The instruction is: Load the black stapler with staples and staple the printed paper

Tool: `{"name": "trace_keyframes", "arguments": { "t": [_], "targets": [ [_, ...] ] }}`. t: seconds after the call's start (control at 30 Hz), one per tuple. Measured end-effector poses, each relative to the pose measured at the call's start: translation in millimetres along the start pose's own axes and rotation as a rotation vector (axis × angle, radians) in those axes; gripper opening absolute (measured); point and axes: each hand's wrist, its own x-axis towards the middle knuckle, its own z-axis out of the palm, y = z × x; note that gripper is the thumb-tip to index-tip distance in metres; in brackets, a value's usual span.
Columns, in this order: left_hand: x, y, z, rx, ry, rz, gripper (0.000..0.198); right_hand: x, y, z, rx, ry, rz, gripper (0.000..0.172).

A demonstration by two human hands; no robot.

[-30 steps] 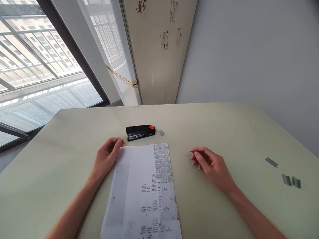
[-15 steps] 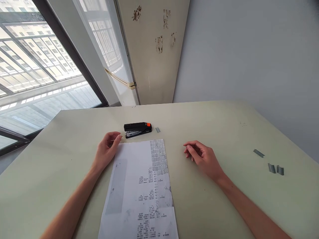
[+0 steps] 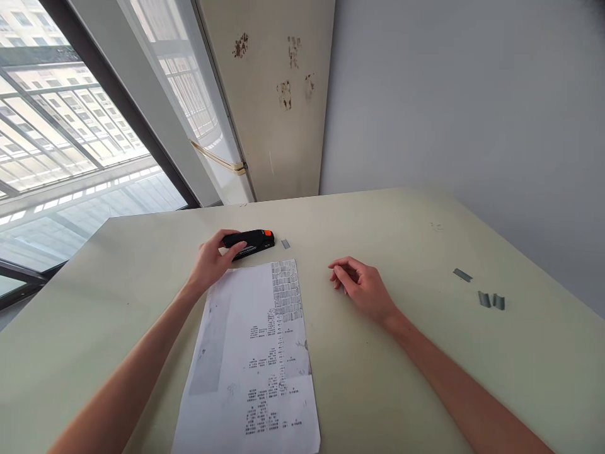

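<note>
A black stapler (image 3: 253, 243) with an orange tip lies on the pale green table (image 3: 401, 233), beyond a printed sheet of paper (image 3: 255, 353). My left hand (image 3: 212, 258) reaches over the paper's top left corner, its fingers closing around the stapler's left end. To the right of the paper my right hand (image 3: 362, 287) rests on the table with its fingers loosely curled and nothing in them. A small strip of staples (image 3: 285, 244) lies just right of the stapler.
Several staple strips (image 3: 482, 291) lie on the table's right side. A grey wall runs along the right. Behind the table stand a stained cream panel (image 3: 278, 94) and a large window (image 3: 70, 139) at the left.
My left hand has left the paper's top corner and moved forward onto the stapler. My right hand stays resting beside the paper. The view has turned slightly to the right.
</note>
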Motion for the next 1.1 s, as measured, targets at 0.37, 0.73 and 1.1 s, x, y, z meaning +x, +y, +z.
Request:
{"name": "trace_keyframes", "arguments": {
  "t": [0.37,0.73,1.1],
  "targets": [
    [-48,79,22.5,-0.180,0.034,0.240,0.037,12,2,-4,0.248,0.145,0.019,0.034],
    [-90,123,111.6,-0.310,-0.295,0.163,0.030,18,2,-23,0.479,0.131,0.016,0.030],
    [-91,88,96.9,-0.226,-0.423,0.239,0.063,18,3,-19,0.310,0.073,0.050,0.035]
  ]
}}
